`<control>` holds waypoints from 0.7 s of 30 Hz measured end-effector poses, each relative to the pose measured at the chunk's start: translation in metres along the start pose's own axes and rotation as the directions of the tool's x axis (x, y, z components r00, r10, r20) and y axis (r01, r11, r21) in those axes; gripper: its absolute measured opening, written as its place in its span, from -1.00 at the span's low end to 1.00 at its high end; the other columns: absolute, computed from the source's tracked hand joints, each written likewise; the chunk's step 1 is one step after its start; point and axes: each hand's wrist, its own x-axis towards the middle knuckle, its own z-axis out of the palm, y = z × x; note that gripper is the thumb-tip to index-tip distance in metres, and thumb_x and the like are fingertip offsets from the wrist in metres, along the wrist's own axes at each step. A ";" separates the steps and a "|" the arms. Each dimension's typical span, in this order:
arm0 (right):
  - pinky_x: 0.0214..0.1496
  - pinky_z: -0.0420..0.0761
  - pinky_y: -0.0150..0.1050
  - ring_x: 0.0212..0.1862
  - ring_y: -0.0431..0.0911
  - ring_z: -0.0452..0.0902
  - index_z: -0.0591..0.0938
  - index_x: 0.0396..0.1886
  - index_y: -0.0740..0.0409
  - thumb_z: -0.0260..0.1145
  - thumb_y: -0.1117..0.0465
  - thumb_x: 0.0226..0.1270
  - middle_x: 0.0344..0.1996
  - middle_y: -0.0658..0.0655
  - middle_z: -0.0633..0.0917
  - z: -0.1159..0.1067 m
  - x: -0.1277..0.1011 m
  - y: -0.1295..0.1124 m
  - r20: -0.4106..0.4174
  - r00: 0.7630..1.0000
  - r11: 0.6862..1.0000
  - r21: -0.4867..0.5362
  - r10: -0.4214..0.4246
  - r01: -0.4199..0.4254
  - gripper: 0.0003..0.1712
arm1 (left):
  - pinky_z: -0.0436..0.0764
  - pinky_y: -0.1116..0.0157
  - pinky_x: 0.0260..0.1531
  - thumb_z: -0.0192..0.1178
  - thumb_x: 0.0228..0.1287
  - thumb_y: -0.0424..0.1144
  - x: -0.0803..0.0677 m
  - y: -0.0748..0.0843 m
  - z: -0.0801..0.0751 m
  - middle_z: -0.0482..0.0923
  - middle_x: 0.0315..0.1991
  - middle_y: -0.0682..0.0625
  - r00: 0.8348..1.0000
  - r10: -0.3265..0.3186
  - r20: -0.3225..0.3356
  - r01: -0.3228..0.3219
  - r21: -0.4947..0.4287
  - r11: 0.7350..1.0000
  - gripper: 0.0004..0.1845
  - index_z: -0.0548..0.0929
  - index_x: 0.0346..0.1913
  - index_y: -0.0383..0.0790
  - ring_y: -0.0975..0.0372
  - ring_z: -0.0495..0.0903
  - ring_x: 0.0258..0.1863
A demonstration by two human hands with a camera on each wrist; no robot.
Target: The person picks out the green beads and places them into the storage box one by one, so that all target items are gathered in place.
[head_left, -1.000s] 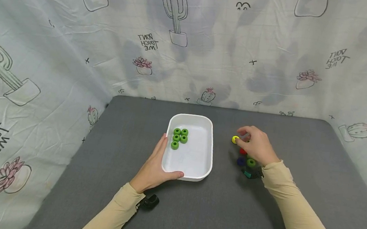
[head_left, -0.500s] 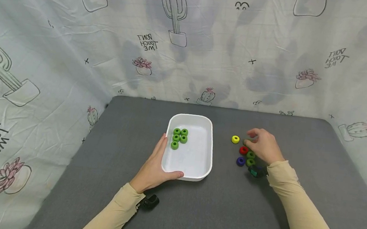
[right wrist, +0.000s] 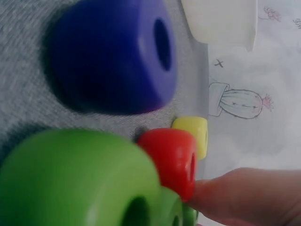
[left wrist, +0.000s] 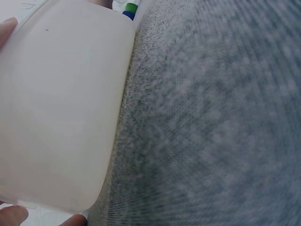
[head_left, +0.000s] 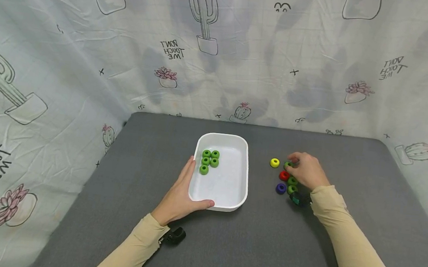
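The left hand (head_left: 178, 195) is holding the near-left corner of the white tray (head_left: 230, 198), thumb lying along the near rim and fingers going up the left wall, so it is gripping the tray and not free. In the left wrist view the tray wall (left wrist: 61, 108) is filling the left half, w/ bare grey tabletop (left wrist: 211, 132) to its right. Inside the tray, five light green rings (head_left: 209, 160) are sitting in the far-left part; the rest of the tray floor is showing white.

Moving right, there is an open strip of tabletop (head_left: 255, 225) btw. the tray and the loose rings. The yellow ring (head_left: 274, 162) is lying alone, nearest the tray. Just beside it, the right hand (head_left: 305, 171) is reaching its fingertips onto a dark green ring (head_left: 287, 164), which is lying at the far end of the cluster, left of the palm. The fingers are curling down on it; whether they are already pinching it I cannot tell. Below are the red ring (head_left: 283, 175), then two more green rings (head_left: 292, 184) partly under the hand, and the blue ring (head_left: 280, 188) nearest to the person. All are lying flat, hole up, so no long axis.

The right hand is much nearer to this cluster. The rings are well apart from every tabletop edge.
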 end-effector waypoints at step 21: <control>-0.01 0.64 0.18 0.04 0.29 0.63 0.66 0.16 0.36 0.35 0.27 0.44 0.07 0.45 0.65 0.001 0.001 0.000 -0.044 0.999 1.000 0.016 -0.019 0.020 -0.63 | 0.21 -0.16 0.52 0.55 -0.05 0.35 -0.001 0.001 -0.001 -0.29 0.74 0.01 1.000 -0.008 0.006 0.008 0.007 1.000 0.46 -0.19 0.72 -0.08 0.09 -0.09 0.69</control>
